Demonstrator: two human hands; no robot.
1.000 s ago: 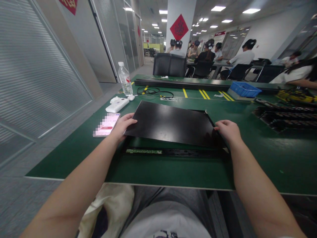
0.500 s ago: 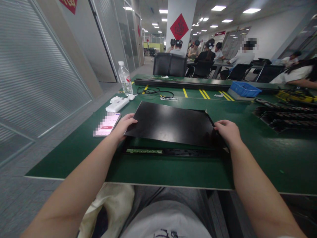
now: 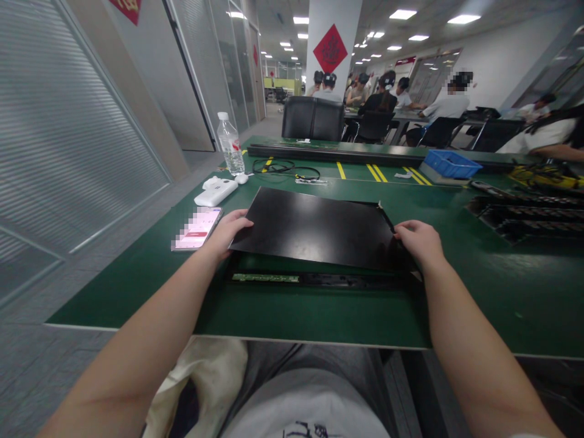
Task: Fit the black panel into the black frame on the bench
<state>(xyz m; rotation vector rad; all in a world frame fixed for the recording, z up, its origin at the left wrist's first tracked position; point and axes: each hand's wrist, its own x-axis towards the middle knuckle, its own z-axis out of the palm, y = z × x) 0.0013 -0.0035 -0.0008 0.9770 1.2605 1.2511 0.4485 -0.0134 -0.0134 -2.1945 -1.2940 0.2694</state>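
A thin, glossy black screen panel lies tilted over a black frame on the green table. My left hand is closed round the panel's left edge, thumb on top and fingers underneath. At the right side my right hand pinches the dark edge where panel and frame meet; its fingertips are partly hidden. Along the frame's near side, in the gap below the panel, a narrow green circuit board shows. The panel covers most of the frame's inside.
Left of the panel are a phone, a white device and a water bottle. Behind it lies a black cable. A blue bin and stacked dark parts sit to the right. Several people work beyond.
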